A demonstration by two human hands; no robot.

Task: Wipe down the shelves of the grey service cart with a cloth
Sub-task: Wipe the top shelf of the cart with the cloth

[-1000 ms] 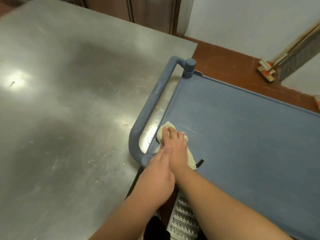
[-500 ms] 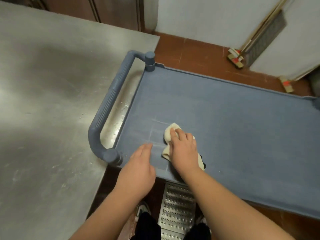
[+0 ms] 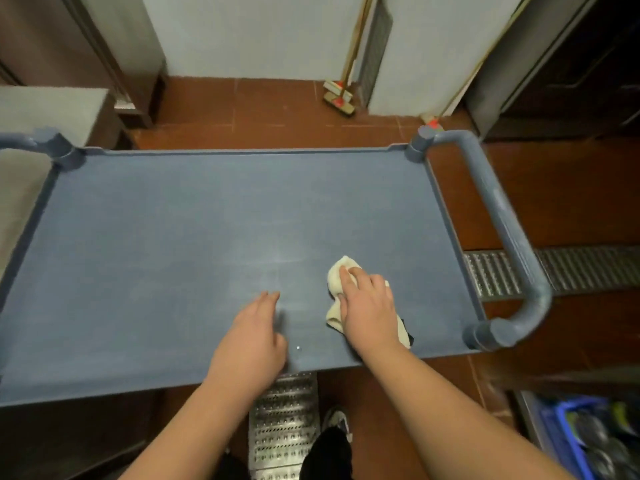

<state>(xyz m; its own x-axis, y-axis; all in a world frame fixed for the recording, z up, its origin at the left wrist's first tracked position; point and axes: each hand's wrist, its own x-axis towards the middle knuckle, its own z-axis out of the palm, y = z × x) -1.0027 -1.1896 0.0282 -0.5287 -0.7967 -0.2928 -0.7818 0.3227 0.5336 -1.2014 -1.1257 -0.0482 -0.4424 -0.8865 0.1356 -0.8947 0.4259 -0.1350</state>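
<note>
The grey service cart's top shelf (image 3: 173, 237) fills the middle of the view, with a tubular handle (image 3: 509, 237) at its right end. A crumpled cream cloth (image 3: 337, 277) lies on the shelf near the front right. My right hand (image 3: 369, 306) presses down on the cloth with its fingers spread over it. My left hand (image 3: 254, 336) rests flat on the bare shelf just left of it, near the front rim, holding nothing.
A steel table (image 3: 20, 188) abuts the cart's left end. Brooms (image 3: 341, 95) lean on the white wall behind. Metal drain grates (image 3: 571, 268) run in the red tile floor right of the cart and under its front edge. A blue crate (image 3: 581, 438) sits at bottom right.
My right hand has slid the cloth rightward along the shelf, away from the left handle. My left hand followed along the front rim. My view swung right, and the right handle came into sight.
</note>
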